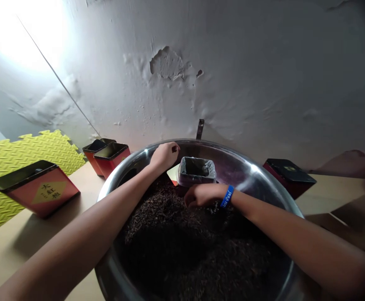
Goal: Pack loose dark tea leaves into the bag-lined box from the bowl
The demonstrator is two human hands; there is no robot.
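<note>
A large steel bowl point(258, 173) in front of me is heaped with dark loose tea leaves point(182, 238). At the far side of the heap stands a small tin lined with a clear bag point(196, 170), open at the top. My left hand point(164, 155) is curled into a loose fist just left of the tin, by the bowl's far rim. My right hand point(201, 195), with a blue wristband point(227, 196) on its wrist, is closed with its fingers dug into the tea right below the tin.
Two open red tins point(107, 156) stand left of the bowl on the beige table point(16, 246). A closed red tin with a yellow label point(36, 188) lies further left. Another dark-lidded red tin point(287, 175) sits to the right. Yellow foam matting point(22, 154) and a peeling white wall are behind.
</note>
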